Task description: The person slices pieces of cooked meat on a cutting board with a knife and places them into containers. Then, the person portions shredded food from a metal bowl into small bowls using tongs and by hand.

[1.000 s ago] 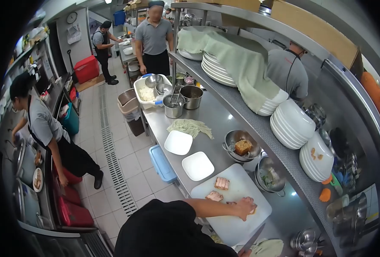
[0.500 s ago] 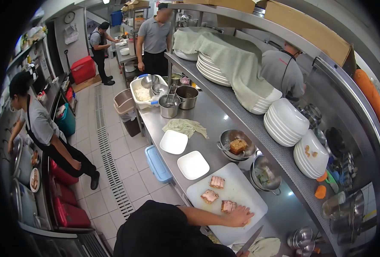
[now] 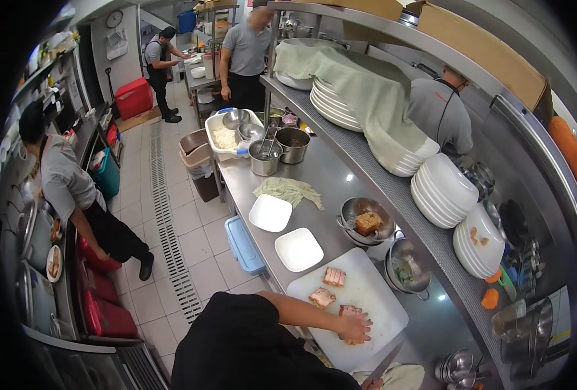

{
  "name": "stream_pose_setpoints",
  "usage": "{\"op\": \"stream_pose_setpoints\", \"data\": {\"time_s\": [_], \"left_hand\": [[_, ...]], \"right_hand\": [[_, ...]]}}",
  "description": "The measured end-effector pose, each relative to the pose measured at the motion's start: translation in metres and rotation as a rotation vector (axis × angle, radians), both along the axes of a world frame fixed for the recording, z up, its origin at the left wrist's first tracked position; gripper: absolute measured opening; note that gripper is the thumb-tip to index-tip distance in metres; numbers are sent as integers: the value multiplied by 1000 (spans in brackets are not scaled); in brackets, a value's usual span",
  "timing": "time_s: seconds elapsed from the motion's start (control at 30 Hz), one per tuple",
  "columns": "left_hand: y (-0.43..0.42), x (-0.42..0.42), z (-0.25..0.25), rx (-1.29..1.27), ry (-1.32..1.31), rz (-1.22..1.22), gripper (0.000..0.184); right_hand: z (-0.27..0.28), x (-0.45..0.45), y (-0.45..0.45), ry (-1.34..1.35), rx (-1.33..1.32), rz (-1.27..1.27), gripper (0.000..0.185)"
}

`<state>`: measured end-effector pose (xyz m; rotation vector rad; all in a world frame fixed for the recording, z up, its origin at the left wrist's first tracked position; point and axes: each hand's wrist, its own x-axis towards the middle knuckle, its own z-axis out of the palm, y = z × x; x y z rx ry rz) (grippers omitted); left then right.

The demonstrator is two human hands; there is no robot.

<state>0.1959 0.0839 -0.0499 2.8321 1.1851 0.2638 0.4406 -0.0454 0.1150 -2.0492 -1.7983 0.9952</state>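
On the white cutting board (image 3: 379,286) lie cut portions of roasted meat: a sliced portion (image 3: 334,277) at the far side, another portion (image 3: 322,298) to its left, and a third (image 3: 349,311) nearest me. My left hand (image 3: 355,327) is spread on the board, its fingers apart, against the third portion and partly covering it. My right hand (image 3: 371,385), mostly cut off by the bottom edge, holds a knife (image 3: 387,361). The blade points away from me beside the board's right corner, next to a green cloth (image 3: 402,377).
Two white square dishes (image 3: 299,249) stand beyond the board. A metal bowl (image 3: 366,214) holding a brown block of food and another bowl (image 3: 408,265) stand to its right. The overhead shelf (image 3: 366,166) carries stacked plates. A co-worker (image 3: 74,188) stands at the left counter; others are further back.
My left hand has shifted left across the board, onto the near end of the third meat portion. The knife stays low at the right. The left co-worker's arm has come down from the counter.
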Motion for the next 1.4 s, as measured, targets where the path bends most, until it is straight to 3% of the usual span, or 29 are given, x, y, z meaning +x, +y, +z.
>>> {"op": "stream_pose_setpoints", "data": {"time_s": [0.03,0.13,0.27,0.33,0.37,0.4,0.43,0.47,0.5,0.53,0.63,0.67,0.73,0.83,0.93,0.97,1.0,1.03,1.07,1.13,1.27,1.4], "left_hand": [[6,0,0,-120,118,-50,74],[2,-1,35,-198,124,-44,68],[-25,-1,41,-205,52,64,61],[-44,4,41,-121,-14,392,57],[-41,-8,58,-272,-109,357,57],[-40,-19,39,-67,-264,306,52],[-35,-38,64,-133,-282,234,52],[-32,-44,47,129,-633,345,57],[-37,-57,77,114,-657,396,60],[-30,-78,96,14,-654,340,61],[-24,-104,116,-190,-549,636,79],[-23,-101,118,-198,-545,633,79],[-19,-95,124,-421,-235,576,88],[-16,-63,117,-655,-27,571,99],[-13,-41,103,-640,83,456,92],[-9,-35,70,-517,172,423,69],[5,-28,2,-385,199,437,44],[-2,-31,29,-323,219,439,35],[1,-30,30,-363,162,460,35],[-4,-30,55,-460,126,523,36],[-8,-27,55,-497,-15,556,45],[1,-29,35,-417,43,500,37]], "right_hand": [[-9,3,1,-34,17,14,24],[-3,-3,1,-68,14,5,25],[-5,-5,-7,-27,43,41,29],[-83,19,5,-65,110,-59,19],[-45,-1,0,-94,303,43,22],[-11,-20,-2,-74,149,-51,25],[-62,7,-1,-69,339,6,26],[-38,-4,-1,7,55,-143,25],[-17,-11,-1,9,1,-154,24],[-15,-11,-2,29,23,-153,22],[-30,-2,-7,-12,38,-151,19],[-33,0,-10,-12,30,-156,19],[-43,-1,-8,-18,11,-125,18],[-44,-7,-9,-11,3,-88,18],[-39,-13,-10,-9,44,-54,20],[-42,-14,-12,20,133,-35,21],[-50,-12,-9,48,74,-85,20],[-32,-26,-10,61,220,-34,18],[-49,-18,-9,-19,299,11,18],[-47,-17,-8,-34,233,31,18],[-71,-4,3,-209,48,-38,25],[-33,-17,-5,-27,59,22,30]]}}
